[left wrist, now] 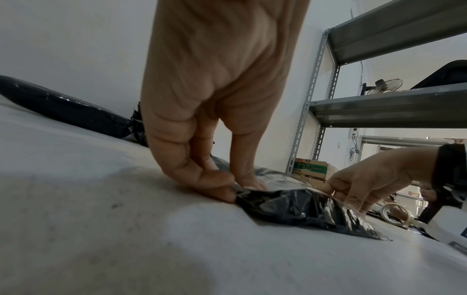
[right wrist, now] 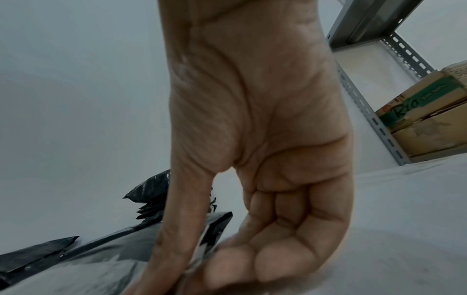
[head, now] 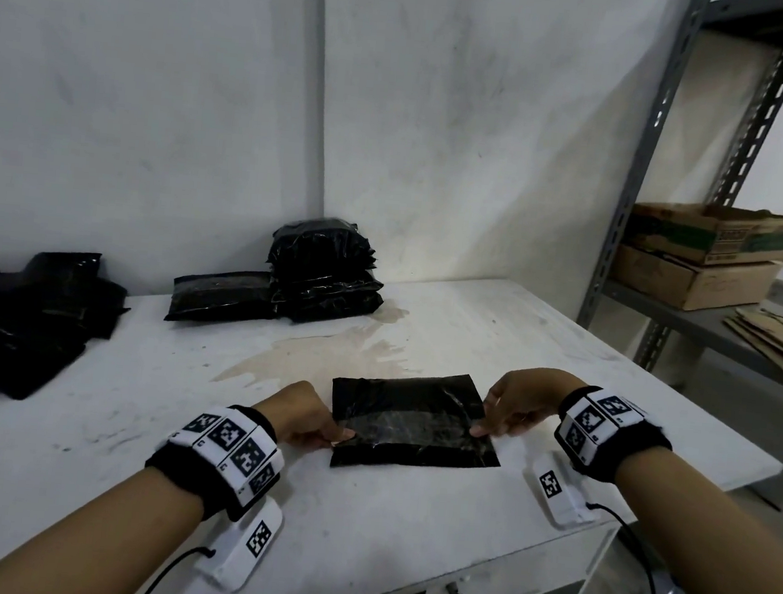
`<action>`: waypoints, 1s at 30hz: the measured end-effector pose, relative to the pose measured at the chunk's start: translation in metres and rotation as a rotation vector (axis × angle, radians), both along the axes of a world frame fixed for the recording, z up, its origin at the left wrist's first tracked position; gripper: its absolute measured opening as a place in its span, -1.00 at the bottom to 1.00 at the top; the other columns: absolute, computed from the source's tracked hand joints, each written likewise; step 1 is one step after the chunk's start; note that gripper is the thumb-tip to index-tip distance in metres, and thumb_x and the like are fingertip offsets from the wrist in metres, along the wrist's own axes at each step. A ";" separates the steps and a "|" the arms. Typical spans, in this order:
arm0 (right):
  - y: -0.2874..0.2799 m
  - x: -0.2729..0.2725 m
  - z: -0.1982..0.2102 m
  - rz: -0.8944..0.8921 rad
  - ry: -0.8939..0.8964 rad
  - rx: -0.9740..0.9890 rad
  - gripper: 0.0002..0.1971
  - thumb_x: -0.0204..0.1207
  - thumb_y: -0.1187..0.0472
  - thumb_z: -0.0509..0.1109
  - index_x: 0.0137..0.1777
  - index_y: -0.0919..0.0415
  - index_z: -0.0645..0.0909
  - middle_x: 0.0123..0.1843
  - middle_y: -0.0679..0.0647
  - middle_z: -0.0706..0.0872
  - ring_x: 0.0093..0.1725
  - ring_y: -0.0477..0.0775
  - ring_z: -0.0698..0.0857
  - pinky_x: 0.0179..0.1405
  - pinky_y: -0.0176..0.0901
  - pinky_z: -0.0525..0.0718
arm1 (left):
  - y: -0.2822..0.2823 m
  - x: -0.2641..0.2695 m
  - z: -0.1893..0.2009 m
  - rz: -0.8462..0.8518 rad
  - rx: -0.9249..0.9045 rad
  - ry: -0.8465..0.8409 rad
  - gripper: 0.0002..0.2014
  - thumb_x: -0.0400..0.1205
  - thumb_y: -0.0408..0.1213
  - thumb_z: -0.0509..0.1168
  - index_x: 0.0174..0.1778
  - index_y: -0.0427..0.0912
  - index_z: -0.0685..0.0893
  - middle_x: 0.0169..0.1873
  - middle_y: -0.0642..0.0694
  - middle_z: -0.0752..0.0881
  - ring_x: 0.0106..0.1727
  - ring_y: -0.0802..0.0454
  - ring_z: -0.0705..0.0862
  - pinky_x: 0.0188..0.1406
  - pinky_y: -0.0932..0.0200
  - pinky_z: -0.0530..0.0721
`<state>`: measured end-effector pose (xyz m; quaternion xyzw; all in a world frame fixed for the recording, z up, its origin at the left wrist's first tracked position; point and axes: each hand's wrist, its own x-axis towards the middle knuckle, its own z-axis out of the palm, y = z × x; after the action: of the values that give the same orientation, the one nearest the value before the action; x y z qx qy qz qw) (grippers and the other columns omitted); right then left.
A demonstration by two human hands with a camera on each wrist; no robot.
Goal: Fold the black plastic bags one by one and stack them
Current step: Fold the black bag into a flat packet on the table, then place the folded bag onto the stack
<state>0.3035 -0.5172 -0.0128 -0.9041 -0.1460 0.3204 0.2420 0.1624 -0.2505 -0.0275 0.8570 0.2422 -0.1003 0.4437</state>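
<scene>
A black plastic bag (head: 412,421) lies flat on the white table (head: 359,531) in front of me, part folded, with a shiny band across its middle. My left hand (head: 321,425) pinches the bag's left edge between thumb and fingers; the left wrist view shows that pinch on the crumpled bag (left wrist: 298,207). On the bag's right edge, my right hand (head: 494,422) pinches a fold; in the right wrist view the thumb and curled fingers hold the bag's thin edge (right wrist: 199,253). A stack of folded bags (head: 325,272) stands at the back by the wall.
A flat black packet (head: 219,293) leans beside the stack. A loose heap of black bags (head: 23,312) covers the table's far left. A grey metal shelf (head: 647,167) with cardboard boxes (head: 706,253) stands to the right. A brownish stain (head: 328,353) marks the table's middle.
</scene>
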 end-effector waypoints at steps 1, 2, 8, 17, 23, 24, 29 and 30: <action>0.000 0.000 -0.001 -0.002 0.013 -0.003 -0.76 0.29 0.18 0.70 -0.34 0.14 0.65 -0.38 -0.02 0.72 -0.42 -0.16 0.68 -0.28 -0.36 0.68 | 0.000 0.001 0.000 -0.007 0.017 0.003 -0.74 0.43 -0.36 0.57 -0.42 -0.27 0.60 -0.60 -0.09 0.60 -0.66 0.14 0.54 -0.62 0.33 0.52; 0.000 0.001 -0.001 -0.002 0.022 -0.001 -0.77 0.27 0.18 0.70 -0.36 0.14 0.66 -0.38 -0.01 0.69 -0.41 -0.14 0.65 -0.25 -0.36 0.68 | 0.000 0.001 -0.001 -0.020 0.041 0.008 -0.72 0.44 -0.33 0.57 -0.43 -0.25 0.58 -0.56 -0.10 0.60 -0.61 0.11 0.53 -0.57 0.32 0.51; 0.000 0.003 -0.002 0.005 0.060 0.062 -0.77 0.39 0.23 0.62 -0.33 0.16 0.60 -0.35 -0.01 0.65 -0.30 -0.10 0.61 -0.17 -0.34 0.69 | 0.006 0.003 -0.002 -0.070 -0.051 -0.004 -0.83 0.51 -0.35 0.50 -0.23 -0.25 0.61 -0.35 -0.16 0.65 -0.42 0.04 0.57 -0.42 0.26 0.56; -0.005 0.005 0.000 0.008 0.203 0.273 -0.92 0.55 0.36 0.44 -0.01 0.26 0.60 -0.22 0.05 0.72 -0.28 -0.10 0.70 -0.13 -0.26 0.73 | 0.011 0.002 -0.001 -0.051 -0.456 -0.062 -0.87 0.59 -0.40 0.40 -0.10 -0.17 0.56 -0.32 -0.10 0.66 -0.31 0.04 0.64 -0.25 0.20 0.74; -0.004 0.007 0.001 0.004 0.277 0.461 -0.72 0.58 0.41 0.37 0.27 0.30 0.56 0.04 0.16 0.73 -0.10 -0.01 0.76 -0.05 -0.13 0.77 | 0.019 -0.003 0.001 -0.088 -0.669 -0.108 -0.70 0.61 -0.46 0.33 0.26 -0.25 0.54 -0.02 -0.20 0.75 -0.10 -0.09 0.78 -0.19 0.06 0.79; -0.003 0.008 0.002 -0.001 0.277 0.491 -0.70 0.58 0.41 0.37 0.30 0.30 0.55 0.06 0.13 0.74 -0.07 -0.02 0.76 -0.04 -0.14 0.76 | 0.021 -0.003 0.001 -0.084 -0.700 -0.126 -0.69 0.61 -0.47 0.32 0.28 -0.27 0.53 0.00 -0.22 0.75 -0.09 -0.10 0.79 -0.21 0.06 0.79; 0.008 0.013 0.007 0.004 0.311 0.597 -0.56 0.48 0.29 0.48 0.37 0.28 0.56 0.13 0.08 0.74 0.05 -0.04 0.74 0.18 -0.14 0.71 | 0.033 -0.004 0.006 0.037 -0.838 -0.290 -0.61 0.49 -0.57 0.36 0.24 -0.44 0.51 -0.02 -0.30 0.78 -0.12 -0.04 0.81 -0.21 0.21 0.78; 0.012 0.013 0.009 0.011 0.319 0.617 -0.62 0.52 0.30 0.46 0.33 0.26 0.59 0.11 0.07 0.75 0.05 -0.04 0.75 0.23 -0.13 0.69 | 0.038 -0.004 0.008 0.046 -0.859 -0.307 -0.57 0.45 -0.55 0.38 0.25 -0.46 0.52 -0.01 -0.31 0.78 -0.11 -0.05 0.81 -0.20 0.22 0.79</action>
<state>0.3161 -0.5049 -0.0042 -0.7262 -0.2013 0.3998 0.5218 0.1582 -0.2125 -0.0199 0.5946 0.1290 -0.0536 0.7918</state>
